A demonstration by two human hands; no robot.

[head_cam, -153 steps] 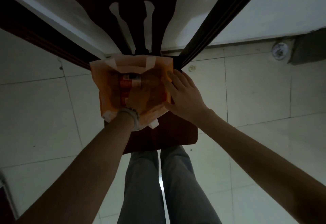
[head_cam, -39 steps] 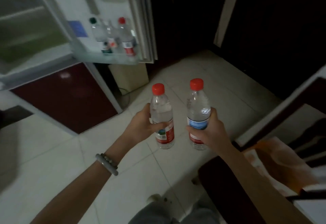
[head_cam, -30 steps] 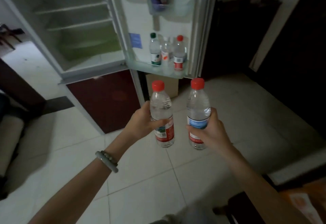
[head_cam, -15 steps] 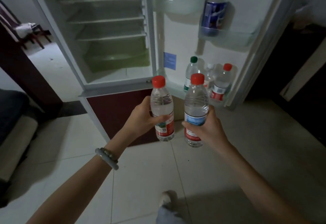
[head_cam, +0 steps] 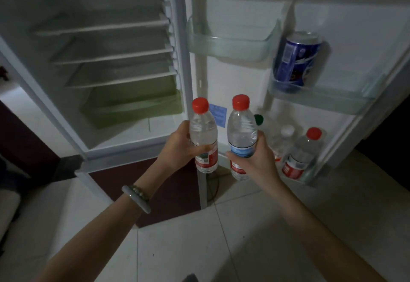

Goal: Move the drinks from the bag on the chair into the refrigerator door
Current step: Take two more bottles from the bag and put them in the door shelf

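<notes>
- The fridge (head_cam: 106, 64) stands open, with bare white shelves and a green drawer (head_cam: 133, 106) at the bottom.
- The fridge door (head_cam: 248, 15) is swung wide open on the right side.
- The floor (head_cam: 221, 237) has pale tiles, and a dark red panel (head_cam: 168, 188) sits under the open part of the fridge.
- The left hand (head_cam: 177, 146) is wrapped around the left bottle (head_cam: 203, 135). It holds the bottle upright, near the middle.
- The right hand (head_cam: 255, 159) is wrapped around the right bottle (head_cam: 241, 133). This bottle stands upright too.
- Both bottles are clear with red caps. They are side by side, close but not touching, up in the air in front of the door.
- The lowest door shelf (head_cam: 308, 175) holds three more bottles. One has a red cap (head_cam: 301, 153), one has a white cap (head_cam: 285, 139), and one has a green cap (head_cam: 258, 119) and is mostly hidden behind the right bottle.
- A blue can (head_cam: 295, 62) stands in a clear door shelf (head_cam: 321, 97) higher up on the right.
- Another clear door shelf (head_cam: 228, 46) sits up on the left side of the door.
- A grey bangle (head_cam: 136, 198) is on the left wrist.
- A small blue sticker (head_cam: 218, 114) is on the door, behind the two held bottles.
</notes>
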